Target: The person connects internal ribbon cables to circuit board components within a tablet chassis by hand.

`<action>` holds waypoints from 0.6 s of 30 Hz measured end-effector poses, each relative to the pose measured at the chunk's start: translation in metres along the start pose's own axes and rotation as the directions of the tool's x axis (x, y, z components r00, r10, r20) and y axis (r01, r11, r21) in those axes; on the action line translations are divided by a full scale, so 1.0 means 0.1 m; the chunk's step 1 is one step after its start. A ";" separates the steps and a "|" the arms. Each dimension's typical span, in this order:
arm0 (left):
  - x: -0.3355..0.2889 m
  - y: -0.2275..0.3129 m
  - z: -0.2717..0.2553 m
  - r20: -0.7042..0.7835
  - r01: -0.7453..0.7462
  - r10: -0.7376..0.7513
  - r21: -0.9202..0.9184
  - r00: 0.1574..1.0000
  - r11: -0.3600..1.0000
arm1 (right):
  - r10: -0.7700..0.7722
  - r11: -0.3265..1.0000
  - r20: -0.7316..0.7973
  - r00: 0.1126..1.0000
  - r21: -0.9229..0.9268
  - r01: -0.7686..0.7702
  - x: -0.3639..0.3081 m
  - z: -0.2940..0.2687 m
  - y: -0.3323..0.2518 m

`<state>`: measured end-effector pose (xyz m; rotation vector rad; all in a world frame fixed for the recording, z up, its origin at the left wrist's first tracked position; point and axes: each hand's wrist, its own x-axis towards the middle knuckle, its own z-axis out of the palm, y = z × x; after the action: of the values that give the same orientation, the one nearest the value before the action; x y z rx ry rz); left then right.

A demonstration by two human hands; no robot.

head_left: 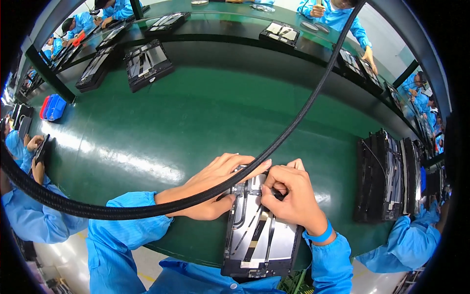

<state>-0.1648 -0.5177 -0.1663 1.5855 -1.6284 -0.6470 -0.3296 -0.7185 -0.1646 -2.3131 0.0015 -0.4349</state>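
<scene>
In front of me, at the table's near edge, lies a flat electronic device (259, 245) in a black frame, its inside exposed. Silver panels and dark ribbon cables run along it. Over its upper left part rests my left hand (210, 188), fingers stretched toward the far edge and thumb at the left side. My right hand (291, 193) is closed above the upper right part, thumb and fingers pinched together. A small dark bit shows between them, too hidden to name. A blue band (320, 235) circles my right wrist.
A thick black cable (289, 132) arcs across the view, passing before my left hand. More devices stand upright in a row (387, 176) at the right. Another opened device (148, 63) lies at the far left, near blue and red bins (54, 108). Co-workers sit around the green table (205, 112).
</scene>
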 end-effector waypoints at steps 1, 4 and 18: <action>0.00 0.00 0.00 0.000 -0.005 0.005 0.002 1.000 1.000 | 0.041 0.999 -0.040 0.998 0.019 -0.040 -0.01 0.02 0.01; 0.02 0.01 0.01 -0.010 -0.013 0.013 0.002 1.000 1.000 | 0.022 1.000 -0.022 1.000 -0.005 -0.022 -0.01 -0.01 0.01; -0.01 -0.06 0.02 -0.060 -0.045 0.045 -0.001 0.997 0.999 | 0.130 0.991 -0.057 0.990 0.022 -0.129 0.06 0.06 -0.08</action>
<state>-0.1630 -0.5177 -0.1722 1.5475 -1.6136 -0.5722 -0.3229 -0.7097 -0.1607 -2.2661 0.1745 -0.4337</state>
